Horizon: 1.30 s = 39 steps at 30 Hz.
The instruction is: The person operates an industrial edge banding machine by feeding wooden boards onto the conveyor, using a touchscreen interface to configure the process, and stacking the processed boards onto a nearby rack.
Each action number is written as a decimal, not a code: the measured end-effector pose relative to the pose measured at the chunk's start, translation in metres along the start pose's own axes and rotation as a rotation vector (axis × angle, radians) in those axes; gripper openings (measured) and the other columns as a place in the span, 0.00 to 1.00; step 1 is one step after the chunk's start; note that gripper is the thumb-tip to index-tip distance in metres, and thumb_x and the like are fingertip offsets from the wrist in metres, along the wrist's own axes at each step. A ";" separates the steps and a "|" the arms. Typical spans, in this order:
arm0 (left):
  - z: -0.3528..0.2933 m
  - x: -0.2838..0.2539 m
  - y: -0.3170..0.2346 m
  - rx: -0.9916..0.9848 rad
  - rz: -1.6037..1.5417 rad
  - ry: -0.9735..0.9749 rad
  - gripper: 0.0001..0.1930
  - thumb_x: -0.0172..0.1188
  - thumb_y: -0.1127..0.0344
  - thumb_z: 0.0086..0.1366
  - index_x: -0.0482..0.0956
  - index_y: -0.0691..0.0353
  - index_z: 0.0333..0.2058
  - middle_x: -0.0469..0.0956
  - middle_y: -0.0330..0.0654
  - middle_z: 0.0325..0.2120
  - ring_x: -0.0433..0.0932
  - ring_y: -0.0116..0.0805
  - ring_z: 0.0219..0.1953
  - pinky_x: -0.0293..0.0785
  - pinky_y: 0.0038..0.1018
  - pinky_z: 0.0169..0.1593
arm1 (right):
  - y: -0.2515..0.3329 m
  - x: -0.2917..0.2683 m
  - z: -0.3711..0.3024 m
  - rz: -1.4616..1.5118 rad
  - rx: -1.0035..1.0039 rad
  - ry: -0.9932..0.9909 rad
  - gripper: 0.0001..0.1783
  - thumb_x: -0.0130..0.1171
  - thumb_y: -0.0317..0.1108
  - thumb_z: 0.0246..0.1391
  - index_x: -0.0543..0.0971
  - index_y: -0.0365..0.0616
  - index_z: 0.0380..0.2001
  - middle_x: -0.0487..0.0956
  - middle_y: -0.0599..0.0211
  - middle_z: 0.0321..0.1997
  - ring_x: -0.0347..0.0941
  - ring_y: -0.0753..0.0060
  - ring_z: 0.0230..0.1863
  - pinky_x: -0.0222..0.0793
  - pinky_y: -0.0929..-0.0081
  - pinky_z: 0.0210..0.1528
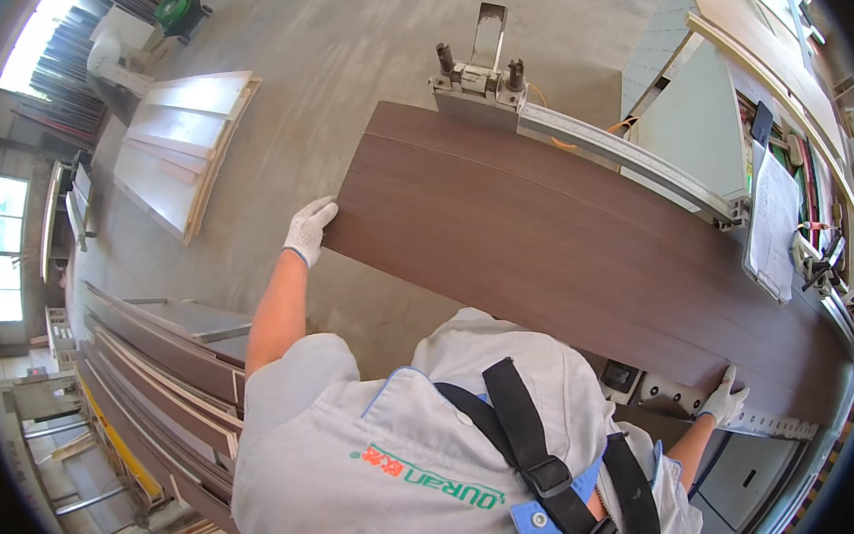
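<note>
A long brown wood-grain board (546, 248) lies slantwise in front of me, with a thin seam running lengthwise near its far edge. My left hand (312, 228), in a white glove, is closed on the board's left end near the close corner. At the near edge, toward the right end, my gloved right hand (724, 399) grips the board with one digit stretched over its top. The board's underside and the fingers beneath it are hidden. Along the far edge runs a metal fence rail (629, 156) with a clamp-like stop (481, 80) at its left end.
On the right, a clipboard with paper (773, 230) overlaps the board. Upright panels (686, 116) stand behind it. To my left are stacked brown boards (155, 379); farther off lies a pile of pale panels (187, 145). A perforated metal machine edge (770, 424) shows below the right hand.
</note>
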<state>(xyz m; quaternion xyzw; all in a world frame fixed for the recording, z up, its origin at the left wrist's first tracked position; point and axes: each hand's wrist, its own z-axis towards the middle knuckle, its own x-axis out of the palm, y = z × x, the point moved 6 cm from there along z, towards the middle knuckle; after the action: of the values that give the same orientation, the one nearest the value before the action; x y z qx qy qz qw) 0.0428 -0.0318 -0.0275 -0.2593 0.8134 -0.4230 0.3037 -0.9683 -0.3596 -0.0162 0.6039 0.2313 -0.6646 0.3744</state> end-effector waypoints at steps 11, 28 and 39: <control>-0.031 0.002 0.003 0.246 -0.041 -0.087 0.24 0.64 0.65 0.72 0.81 0.69 0.63 0.82 0.47 0.62 0.77 0.35 0.65 0.68 0.31 0.71 | 0.016 -0.004 0.001 0.046 -0.046 -0.027 0.61 0.62 0.79 0.54 0.71 0.35 0.73 0.74 0.38 0.72 0.68 0.37 0.73 0.62 0.50 0.75; 0.073 0.047 -0.112 0.571 0.385 0.191 0.31 0.42 0.53 0.86 0.62 0.71 0.75 0.63 0.49 0.77 0.59 0.39 0.79 0.49 0.33 0.81 | 0.022 -0.022 -0.017 0.198 -0.054 0.057 0.54 0.65 0.72 0.58 0.73 0.35 0.69 0.73 0.35 0.71 0.69 0.37 0.72 0.66 0.49 0.72; 0.128 0.111 -0.089 0.183 0.315 0.158 0.29 0.49 0.53 0.81 0.70 0.70 0.70 0.71 0.52 0.70 0.68 0.44 0.71 0.62 0.37 0.75 | 0.060 -0.053 -0.031 0.204 0.164 0.160 0.66 0.63 0.77 0.52 0.56 0.47 0.82 0.46 0.35 0.86 0.34 0.38 0.87 0.30 0.50 0.86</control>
<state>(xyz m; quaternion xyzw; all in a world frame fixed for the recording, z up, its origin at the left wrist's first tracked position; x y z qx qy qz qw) 0.0734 -0.2204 -0.0416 -0.0659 0.8234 -0.4613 0.3237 -0.9028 -0.3616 0.0393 0.7039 0.1428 -0.5894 0.3698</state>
